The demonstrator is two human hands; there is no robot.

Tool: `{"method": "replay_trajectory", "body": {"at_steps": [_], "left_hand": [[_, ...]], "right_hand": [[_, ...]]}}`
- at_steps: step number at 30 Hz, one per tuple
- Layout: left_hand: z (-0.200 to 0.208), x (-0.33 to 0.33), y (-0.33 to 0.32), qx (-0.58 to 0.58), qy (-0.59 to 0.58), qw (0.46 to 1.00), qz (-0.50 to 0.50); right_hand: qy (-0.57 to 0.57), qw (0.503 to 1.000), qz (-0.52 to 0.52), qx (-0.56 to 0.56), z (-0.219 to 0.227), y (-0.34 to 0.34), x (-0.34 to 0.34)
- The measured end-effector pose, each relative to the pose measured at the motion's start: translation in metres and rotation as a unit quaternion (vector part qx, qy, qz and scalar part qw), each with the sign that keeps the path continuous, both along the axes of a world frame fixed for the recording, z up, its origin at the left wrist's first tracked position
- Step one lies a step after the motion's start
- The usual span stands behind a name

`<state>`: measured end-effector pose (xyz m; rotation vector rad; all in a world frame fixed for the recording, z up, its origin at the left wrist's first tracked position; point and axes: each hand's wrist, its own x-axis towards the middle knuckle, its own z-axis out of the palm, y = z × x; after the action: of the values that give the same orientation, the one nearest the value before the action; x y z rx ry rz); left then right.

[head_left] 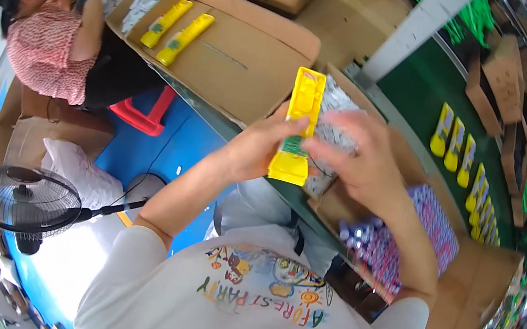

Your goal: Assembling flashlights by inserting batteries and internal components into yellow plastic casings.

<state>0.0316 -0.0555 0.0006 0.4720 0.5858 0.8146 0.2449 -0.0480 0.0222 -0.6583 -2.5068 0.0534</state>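
While the yellow plastic piece (307, 96) is in front of us, our left hand (253, 149) grips it; our right hand (368, 157), blurred, has its fingers apart just beside it. Beyond, we see two similar yellow pieces (185, 40) lying in a cardboard box (252, 81).

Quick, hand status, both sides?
Left hand: closed, holding the long yellow plastic piece.
Right hand: open, blurred, beside the piece; whether it touches cannot be told.
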Motion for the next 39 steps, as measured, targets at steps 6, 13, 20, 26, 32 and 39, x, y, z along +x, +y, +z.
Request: {"method": "replay_trajectory", "body": {"at_steps": [6, 13, 20, 26, 32, 39], "left_hand": [[-0.023, 0.008, -0.021, -0.007, 0.001, 0.999, 0.044], [-0.031, 0.021, -0.055, 0.11, 0.021, 0.994, -0.021], [-0.047, 0.035, -0.059, 0.161, 0.075, 0.984, 0.013], [-0.035, 0.034, -0.06, 0.122, 0.082, 0.987, -0.058], [-0.042, 0.046, -0.085, 0.234, 0.044, 0.966, -0.096], [-0.04, 0.048, -0.092, 0.206, 0.051, 0.97, -0.116]], "right_hand": [[0.287, 0.822, 0.009, -0.492, -0.031, -0.041, 0.004], [0.346, 0.786, -0.176, -0.48, -0.015, -0.071, -0.029], [0.211, 0.937, -0.216, -0.174, -0.035, -0.099, -0.009], [-0.127, 0.913, -0.356, -0.154, -0.029, -0.111, 0.069], [0.207, 0.837, -0.283, -0.42, 0.01, -0.123, 0.012], [0.36, 0.815, -0.384, -0.242, -0.023, -0.142, -0.022]]}}
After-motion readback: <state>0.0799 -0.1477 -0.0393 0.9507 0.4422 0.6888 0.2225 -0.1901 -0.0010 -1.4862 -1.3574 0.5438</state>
